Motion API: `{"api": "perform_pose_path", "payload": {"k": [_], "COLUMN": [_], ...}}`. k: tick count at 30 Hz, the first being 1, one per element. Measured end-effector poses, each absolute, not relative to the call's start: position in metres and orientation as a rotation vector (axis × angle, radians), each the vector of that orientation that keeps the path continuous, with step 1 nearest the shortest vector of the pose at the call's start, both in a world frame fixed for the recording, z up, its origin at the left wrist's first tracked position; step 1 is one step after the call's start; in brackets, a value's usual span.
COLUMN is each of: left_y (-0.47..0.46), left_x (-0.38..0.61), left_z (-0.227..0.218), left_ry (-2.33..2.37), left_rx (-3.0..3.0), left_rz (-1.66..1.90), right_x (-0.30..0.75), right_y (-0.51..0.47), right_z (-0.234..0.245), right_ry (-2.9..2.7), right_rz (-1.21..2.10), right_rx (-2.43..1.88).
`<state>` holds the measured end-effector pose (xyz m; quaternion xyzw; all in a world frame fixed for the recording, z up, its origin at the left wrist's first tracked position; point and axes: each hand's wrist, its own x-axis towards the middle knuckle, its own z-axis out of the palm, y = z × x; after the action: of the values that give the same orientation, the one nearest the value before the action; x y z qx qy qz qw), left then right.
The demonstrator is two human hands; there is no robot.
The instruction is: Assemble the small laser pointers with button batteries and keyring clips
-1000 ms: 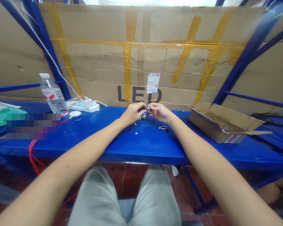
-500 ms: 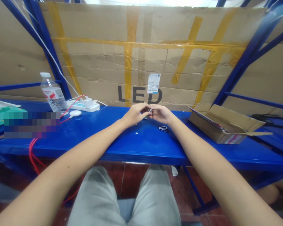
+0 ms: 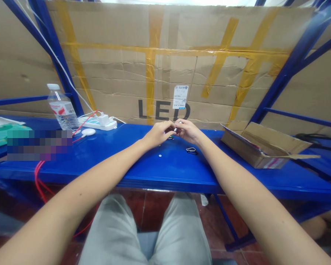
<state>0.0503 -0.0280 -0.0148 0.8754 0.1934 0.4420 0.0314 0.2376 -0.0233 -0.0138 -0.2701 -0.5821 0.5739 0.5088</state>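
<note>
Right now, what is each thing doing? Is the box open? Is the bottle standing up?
left hand: curled, fingers on a small metal piece
right hand: curled, fingers on the same piece
cardboard box: flaps open
plastic water bottle: upright, cap on
power strip: white charger plugged in
carabiner clip: lying on the blue bench

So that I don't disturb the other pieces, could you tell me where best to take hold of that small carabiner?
Pinch the carabiner by its two long sides from above with the right hand, the nearest: it lies flat and apart on the blue bench.
</note>
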Motion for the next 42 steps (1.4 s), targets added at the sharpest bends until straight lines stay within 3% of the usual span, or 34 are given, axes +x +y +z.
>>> {"api": "perform_pose_path", "payload": {"k": [42], "left_y": [-0.0215], "left_x": [0.0492], "left_z": [-0.0168], "left_ry": [0.608], "left_rx": [2.86], "left_rz": [1.557], "right_x": [0.2356], "right_y": [-0.0203], "right_z": [-0.0141], "right_ry": [-1.228], "right_rz": [1.587], "right_rx": [-0.671]}}
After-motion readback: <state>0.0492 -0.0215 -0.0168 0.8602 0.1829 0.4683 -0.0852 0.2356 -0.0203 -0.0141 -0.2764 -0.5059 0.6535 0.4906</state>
